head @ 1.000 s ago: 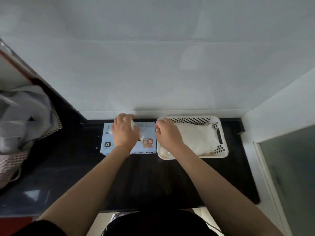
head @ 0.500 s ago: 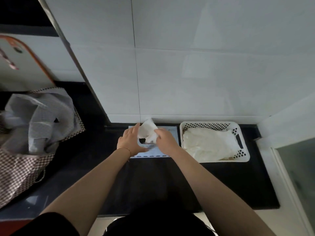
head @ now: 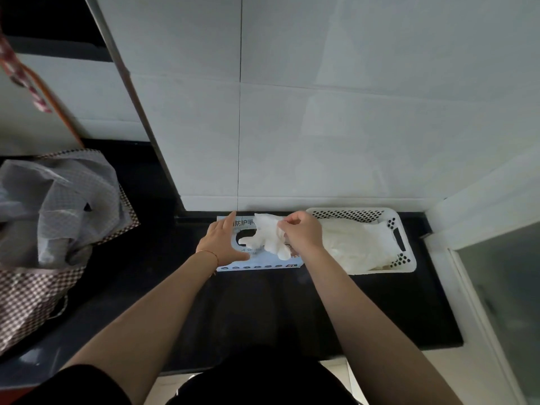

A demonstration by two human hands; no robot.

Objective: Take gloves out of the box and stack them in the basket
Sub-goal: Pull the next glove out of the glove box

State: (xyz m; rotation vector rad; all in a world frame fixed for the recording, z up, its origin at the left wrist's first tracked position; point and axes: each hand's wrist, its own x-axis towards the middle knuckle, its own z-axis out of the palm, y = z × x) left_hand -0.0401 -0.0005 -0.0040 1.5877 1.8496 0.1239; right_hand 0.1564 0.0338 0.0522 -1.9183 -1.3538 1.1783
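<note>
A light blue glove box (head: 260, 260) lies flat on the black counter against the wall, its oval opening facing up. My left hand (head: 222, 242) rests flat on the box's left part, fingers straight. My right hand (head: 302, 233) pinches a white glove (head: 267, 235) by its cuff; the glove hangs over the box opening, fingers pointing down. Right of the box stands a white perforated basket (head: 404, 244) holding a stack of white gloves (head: 356, 248).
A checked bag (head: 32, 287) stuffed with grey plastic bags stands on the counter at the left. White tiled wall (head: 321, 141) rises directly behind box and basket. A white ledge and a glass panel (head: 505, 287) border the counter on the right.
My right hand has lifted the glove out of the box and carried it a little right, so it hangs unfolded. My left hand has flattened onto the box.
</note>
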